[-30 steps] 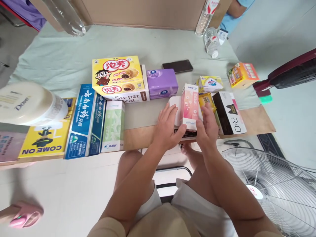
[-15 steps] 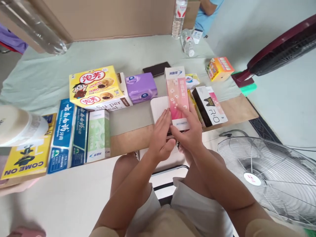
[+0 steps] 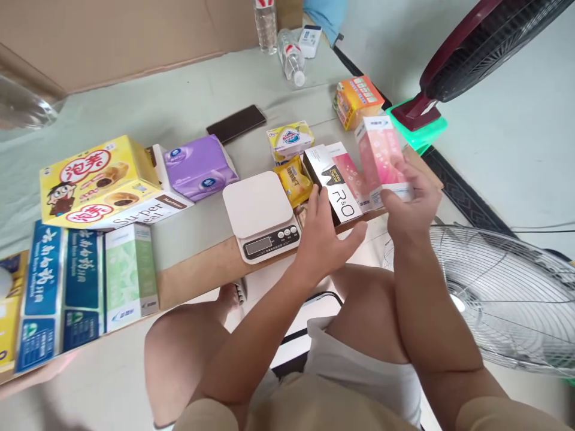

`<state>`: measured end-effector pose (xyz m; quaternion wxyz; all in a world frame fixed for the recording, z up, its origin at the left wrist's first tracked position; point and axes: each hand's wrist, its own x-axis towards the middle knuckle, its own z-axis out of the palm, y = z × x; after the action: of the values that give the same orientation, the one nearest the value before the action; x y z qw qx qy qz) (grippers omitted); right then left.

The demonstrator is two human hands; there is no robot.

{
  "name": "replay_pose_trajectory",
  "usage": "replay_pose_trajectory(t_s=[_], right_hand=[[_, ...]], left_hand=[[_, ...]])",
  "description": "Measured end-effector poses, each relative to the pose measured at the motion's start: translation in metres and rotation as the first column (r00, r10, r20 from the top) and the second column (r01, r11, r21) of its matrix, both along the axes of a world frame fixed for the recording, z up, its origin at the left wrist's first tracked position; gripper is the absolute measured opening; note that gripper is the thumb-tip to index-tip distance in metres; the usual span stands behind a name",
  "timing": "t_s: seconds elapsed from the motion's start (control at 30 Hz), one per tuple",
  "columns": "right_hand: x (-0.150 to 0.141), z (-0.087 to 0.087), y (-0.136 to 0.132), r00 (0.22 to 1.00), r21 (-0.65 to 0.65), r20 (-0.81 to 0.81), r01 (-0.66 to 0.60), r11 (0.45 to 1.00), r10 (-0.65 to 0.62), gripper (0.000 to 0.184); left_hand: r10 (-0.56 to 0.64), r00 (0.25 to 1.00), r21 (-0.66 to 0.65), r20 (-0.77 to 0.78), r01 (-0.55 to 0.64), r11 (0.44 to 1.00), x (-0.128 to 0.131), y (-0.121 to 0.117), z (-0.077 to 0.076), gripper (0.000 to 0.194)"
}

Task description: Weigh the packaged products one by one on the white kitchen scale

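My right hand (image 3: 415,203) is closed around the lower end of a pink toothpaste box (image 3: 381,152), holding it over the right part of the table. Beneath and left of it lies another pink box (image 3: 353,170), against a black-and-white R&O box (image 3: 335,185). My left hand (image 3: 326,239) is open, its fingers spread, just in front of the R&O box and right of a white kitchen scale (image 3: 258,206). Nothing rests on the scale's platform. A yellow packet (image 3: 293,181) and a yellow-and-white soap box (image 3: 290,140) sit between the scale and the R&O box.
On the left stand a yellow puff box (image 3: 96,179), a purple tissue pack (image 3: 200,167), blue toothpaste boxes (image 3: 42,293) and a green box (image 3: 130,275). Behind lie a phone (image 3: 236,124) and bottles (image 3: 291,57). Fans (image 3: 476,54) stand right, beside an orange box (image 3: 358,100).
The pink toothpaste box has gone from over the scale to the right in my right hand. My left hand has let go of it and opened. The view has shifted right.
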<state>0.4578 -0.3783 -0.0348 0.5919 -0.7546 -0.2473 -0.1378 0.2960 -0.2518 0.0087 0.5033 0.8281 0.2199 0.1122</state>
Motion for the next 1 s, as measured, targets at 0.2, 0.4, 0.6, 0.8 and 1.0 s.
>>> replay_pose_trajectory(t_s=[0.2,0.4,0.6,0.8,1.0], right_hand=[[0.009,-0.011,0.006,0.968,-0.184,-0.15,-0.227,0.956,0.201,0.062],[0.016,-0.033,0.01,0.884,-0.028,-0.39,-0.292,0.956,0.258,0.057],[-0.012,0.0,0.023,0.875,-0.043,-0.462,-0.182,0.982,0.142,0.05],[-0.022,0.017,0.024,0.851,-0.017,-0.515,-0.134,0.991,0.106,0.05],[-0.023,0.012,0.024,0.842,0.004,-0.529,-0.126,0.992,0.109,0.052]], left_hand=[[-0.015,0.997,0.235,-0.074,0.033,0.971,0.008,0.001,-0.015,0.099],[-0.002,0.998,0.327,-0.064,0.023,0.945,0.012,0.009,-0.023,0.084],[0.063,0.984,0.385,-0.167,0.007,0.923,0.016,0.007,-0.012,0.086],[0.068,0.953,0.417,-0.294,0.064,0.906,0.019,0.004,-0.001,0.088],[0.063,0.961,0.424,-0.268,0.059,0.904,0.017,0.005,-0.003,0.085]])
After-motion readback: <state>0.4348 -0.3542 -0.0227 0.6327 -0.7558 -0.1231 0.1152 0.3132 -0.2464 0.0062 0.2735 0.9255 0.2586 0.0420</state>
